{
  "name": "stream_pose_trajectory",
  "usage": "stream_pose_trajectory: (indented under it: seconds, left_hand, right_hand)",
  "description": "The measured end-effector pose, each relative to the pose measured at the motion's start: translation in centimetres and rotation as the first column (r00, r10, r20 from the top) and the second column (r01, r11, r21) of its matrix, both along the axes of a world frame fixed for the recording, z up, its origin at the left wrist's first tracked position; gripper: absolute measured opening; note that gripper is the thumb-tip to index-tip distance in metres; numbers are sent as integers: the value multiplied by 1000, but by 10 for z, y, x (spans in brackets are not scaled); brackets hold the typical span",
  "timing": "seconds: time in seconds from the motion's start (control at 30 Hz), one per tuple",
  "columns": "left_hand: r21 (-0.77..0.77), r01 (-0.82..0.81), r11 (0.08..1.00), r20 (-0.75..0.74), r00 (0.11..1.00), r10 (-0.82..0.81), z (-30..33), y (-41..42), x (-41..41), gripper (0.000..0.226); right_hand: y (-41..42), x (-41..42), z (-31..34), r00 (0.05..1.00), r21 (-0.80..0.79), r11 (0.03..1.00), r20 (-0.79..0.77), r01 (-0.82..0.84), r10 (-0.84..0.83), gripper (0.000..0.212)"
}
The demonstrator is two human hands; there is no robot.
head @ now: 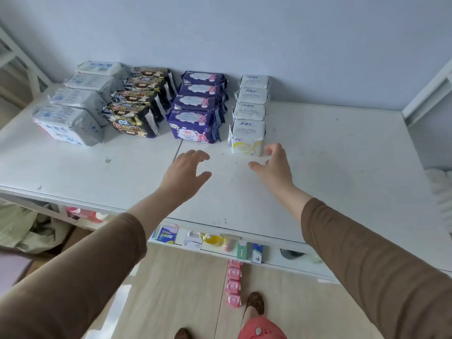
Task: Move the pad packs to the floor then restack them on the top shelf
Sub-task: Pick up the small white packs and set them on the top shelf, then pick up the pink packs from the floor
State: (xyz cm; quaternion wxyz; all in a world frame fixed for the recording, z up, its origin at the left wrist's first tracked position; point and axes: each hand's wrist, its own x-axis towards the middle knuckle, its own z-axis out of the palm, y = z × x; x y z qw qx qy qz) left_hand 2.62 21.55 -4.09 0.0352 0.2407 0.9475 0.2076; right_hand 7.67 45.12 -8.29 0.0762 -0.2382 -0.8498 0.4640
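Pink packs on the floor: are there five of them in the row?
No, the pink packs form a row of four on the wooden floor, below the shelf edge.

Open hands (186, 167) (274, 162) nr front white pack (248, 135), top shelf (330, 152)

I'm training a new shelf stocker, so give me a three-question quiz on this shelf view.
1. True or false: the right hand is closed around a pack.
2. How many rows of pad packs stand on the top shelf?
3. Which packs lie on the floor? A) purple B) pink C) black

Key:
1. False; its fingers are spread open beside the front white pack, and the left hand is open and empty too.
2. Four: grey-white row, black row, purple row, white row.
3. B; pink packs lie in a line.
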Motion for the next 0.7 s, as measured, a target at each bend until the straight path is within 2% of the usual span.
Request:
stream_pose_trajectory:
  seconds: [0.17,0.33,0.47,0.57,0.7]
  left_hand:
    - [8,69,998,-39,997,-68,-13,-36,40,32]
    - [74,162,984,-70,985,-157,-42,-85,97,26]
    - [130,180,975,31,982,-185,-99,-138,157,23]
    - [69,144,987,214,964,-156,-162,-177,206,23]
    - [-6,117,993,435,894,-103,-260,-207,260,25]
  right_hand:
    - [-44,74,13,985,240,957,-21,-163,173,43]
    - [-100,159,6,970,424,891,-104,-159,222,33]
    - [-146,224,-41,981,382,914,-78,-136,179,28]
    - [-173,268,-103,986,270,948,70,-167,154,27]
    - [-190,313,-205,957,143,981,274,-133,90,29]
